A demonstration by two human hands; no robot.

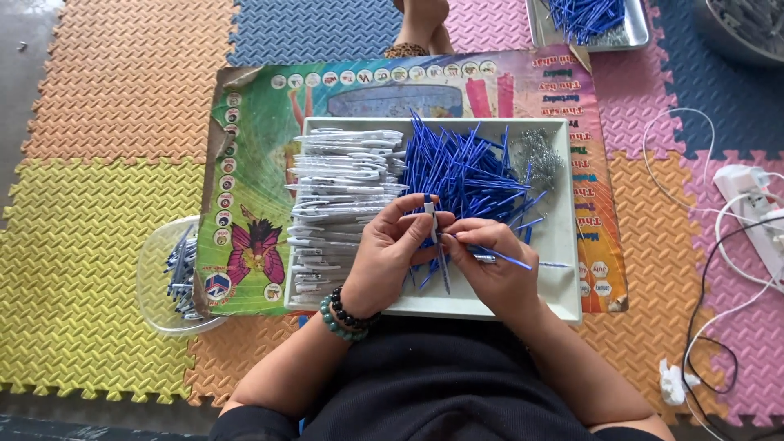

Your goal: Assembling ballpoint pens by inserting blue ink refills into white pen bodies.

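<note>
I see my left hand [390, 253] with fingers closed on a pen barrel [431, 214] and my right hand [494, 265] pinching a blue refill [508, 260] over the white tray [563, 245], where many white barrels [343, 192] and refills [461, 167] wait, while the clear bowl [159, 278] at left holds few pens, so I judge most remains.

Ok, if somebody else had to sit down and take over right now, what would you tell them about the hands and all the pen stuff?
Left hand: holds a white pen barrel upright in a finger grip.
Right hand: pinches a blue refill beside the barrel.
White tray: stack of white pen barrels on its left, heap of blue refills in the middle, small metal springs at the back right.
Clear tub at far left holds some pens.
Many barrels and refills remain loose.
</note>
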